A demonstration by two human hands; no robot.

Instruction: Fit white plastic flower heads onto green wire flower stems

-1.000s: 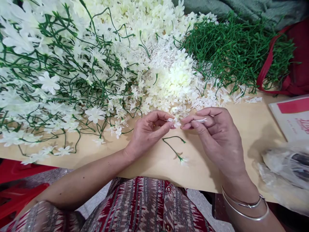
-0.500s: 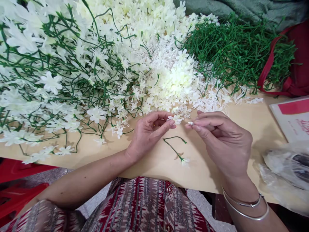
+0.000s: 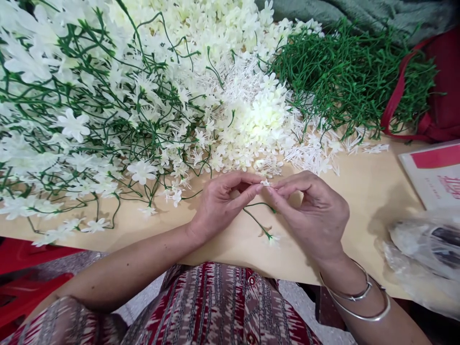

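Both hands meet over the table [image 3: 362,191]: the left hand [image 3: 223,201] and right hand [image 3: 312,215] pinch one tiny flower [image 3: 266,183] between closed fingertips. Its long axis seemingly runs sideways, though it is mostly hidden.

Bright, even light falls from above. The heap of white flowers [image 3: 264,112] glares at its middle, its petals washed out. The right hand [image 3: 316,218] throws a soft shadow to its right on the bench [image 3: 362,184]. Wide-lens bending curves the edges, and the plastic bag [image 3: 424,249] at right looks blurred.
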